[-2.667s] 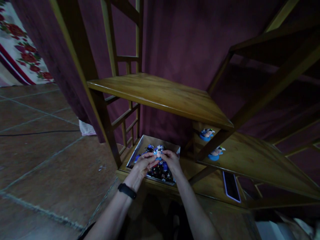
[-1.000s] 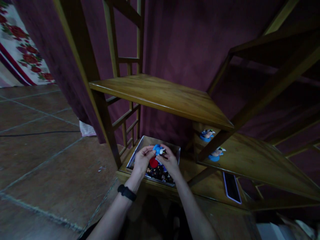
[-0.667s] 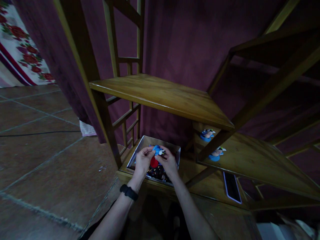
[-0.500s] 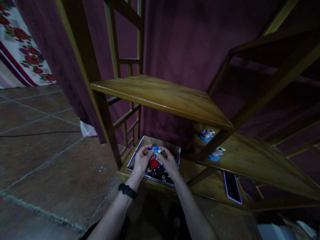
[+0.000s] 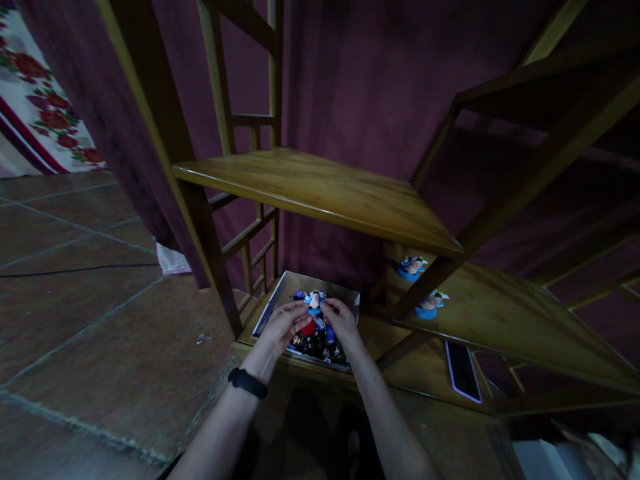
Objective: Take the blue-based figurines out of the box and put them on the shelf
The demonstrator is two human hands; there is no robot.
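Note:
Both my hands meet over an open box [image 5: 280,293] on the lowest shelf. My left hand [image 5: 281,325] and my right hand [image 5: 344,323] pinch a small toy figure [image 5: 315,302] with a blue base between their fingertips, holding it upright above the box. Inside the box lie several small dark and blue figures and a red disc [image 5: 309,327]. A black band [image 5: 247,383] is on my left wrist.
A wooden shelf unit has a bare upper board [image 5: 320,190] and a middle board [image 5: 505,317] with two blue-based figures [image 5: 411,268] [image 5: 430,305]. A phone [image 5: 463,371] lies on the lowest board. Dark red curtain behind; tiled floor [image 5: 90,313] to the left.
The figure in my fingers has been turned from blue base up to standing upright. My hands stayed over the box; the view shifted slightly.

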